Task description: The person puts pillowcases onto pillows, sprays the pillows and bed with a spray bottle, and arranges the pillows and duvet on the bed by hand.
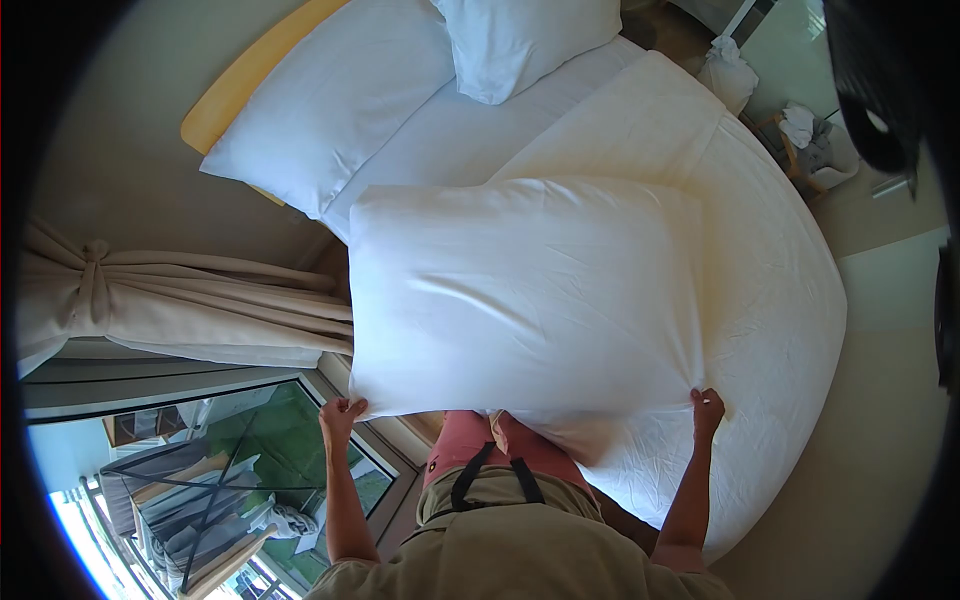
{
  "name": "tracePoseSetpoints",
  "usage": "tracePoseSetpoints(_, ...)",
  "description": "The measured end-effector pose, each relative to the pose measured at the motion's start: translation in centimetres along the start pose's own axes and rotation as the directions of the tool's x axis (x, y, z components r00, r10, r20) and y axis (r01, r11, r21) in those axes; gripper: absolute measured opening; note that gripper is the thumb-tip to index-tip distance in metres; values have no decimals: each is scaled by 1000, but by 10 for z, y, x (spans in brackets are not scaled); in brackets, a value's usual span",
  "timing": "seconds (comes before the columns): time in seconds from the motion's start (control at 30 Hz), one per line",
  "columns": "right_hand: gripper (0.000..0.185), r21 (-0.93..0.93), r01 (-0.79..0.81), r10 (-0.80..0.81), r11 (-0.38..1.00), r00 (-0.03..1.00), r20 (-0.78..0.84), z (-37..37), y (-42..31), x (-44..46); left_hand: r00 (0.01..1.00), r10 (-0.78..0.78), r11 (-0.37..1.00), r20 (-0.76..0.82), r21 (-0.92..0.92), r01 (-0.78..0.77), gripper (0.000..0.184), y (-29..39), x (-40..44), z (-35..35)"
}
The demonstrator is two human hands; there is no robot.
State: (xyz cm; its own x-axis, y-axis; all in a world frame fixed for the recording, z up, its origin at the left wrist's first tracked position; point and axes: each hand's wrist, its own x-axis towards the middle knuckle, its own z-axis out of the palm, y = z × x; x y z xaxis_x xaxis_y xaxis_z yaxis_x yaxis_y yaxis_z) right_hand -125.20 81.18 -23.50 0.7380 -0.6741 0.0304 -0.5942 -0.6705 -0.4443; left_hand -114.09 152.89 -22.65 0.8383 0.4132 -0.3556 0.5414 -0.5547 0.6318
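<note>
A plump white pillow (520,290) in a white case spans the space in front of me, over the near side of the bed. My left hand (343,412) pinches its near left corner. At the near right corner, the fingers of my right hand (708,403) are closed on the fabric. Creases run across the case's left middle and fan out from the right corner. Beneath and beyond it lies the bed's white cover (770,260). Whether the pillow rests on the bed or hangs just above it, I cannot tell.
Two more white pillows, one flat (340,100) and one partly over the sheet (530,45), lie by the wooden headboard (215,100). A tied beige curtain (200,290) hangs at left, above a glass door (230,470). A chair with cloths (825,155) stands at far right.
</note>
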Motion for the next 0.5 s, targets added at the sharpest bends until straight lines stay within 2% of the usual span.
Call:
tracePoseSetpoints(0.03, 11, -141, -16, 6, 990, 998, -70, 2, -31, -5, 1000, -5, 1000, -8, -11, 5, 34, 5, -2, 0)
tracePoseSetpoints(0.07, 17, -314, -100, 74, 944, 993, -94, -6, -90, -4, 1000, -18, 1000, -19, -9, 18, 34, 16, -5, 0)
tracePoseSetpoints(0.1, 27, -228, 11, -75, 974, 959, -274, 2, -135, -3, 999, -31, 1000, -28, 0, 31, 34, 24, -7, -1)
tracePoseSetpoints(0.13, 24, -103, 309, -322, 945, 838, -440, 16, -186, -1, 999, -33, 999, -38, -4, 33, 34, 22, -7, -1)
tracePoseSetpoints(0.17, 28, 105, 511, -438, 853, 811, -387, 24, -248, -11, 993, 42, 999, -108, 12, -41, 34, 20, -4, -2)
tracePoseSetpoints(0.2, 32, 295, 570, -512, 767, 820, -254, 29, -312, -32, 977, 123, 992, -173, 31, -119, 34, 20, -1, -2)
tracePoseSetpoints(0.23, 37, 350, 702, -720, 620, 686, -102, 44, -353, -50, 976, 133, 991, -170, 33, -130, 34, 22, 0, -4)
tracePoseSetpoints(0.27, 40, 382, 809, -880, 446, 474, 23, 60, -390, -71, 977, 119, 992, -176, 67, -109, 34, 25, -2, -6)
tracePoseSetpoints(0.3, 45, 456, 848, -962, 269, 259, 86, 80, -416, -91, 978, 102, 991, -181, 99, -85, 34, 28, -6, -7)
tracePoseSetpoints(0.37, 47, 388, 899, -977, 202, 158, 141, 121, -427, -94, 978, 89, 991, -186, 113, -69, 32, 30, -6, -7)
tracePoseSetpoints(0.43, 46, 165, 914, -927, 370, 352, 130, 102, -409, -29, 974, 125, 984, -188, 147, -97, 32, 8, 0, -9)
tracePoseSetpoints(0.47, 40, -26, 848, -838, 529, 527, 145, 78, -386, 11, 979, 98, 987, -176, 144, -73, 32, 2, 3, -6)
tracePoseSetpoints(0.5, 39, -206, 728, -735, 654, 676, 54, 76, -340, 55, 981, 95, 988, -167, 138, -72, 32, 0, 6, -3)
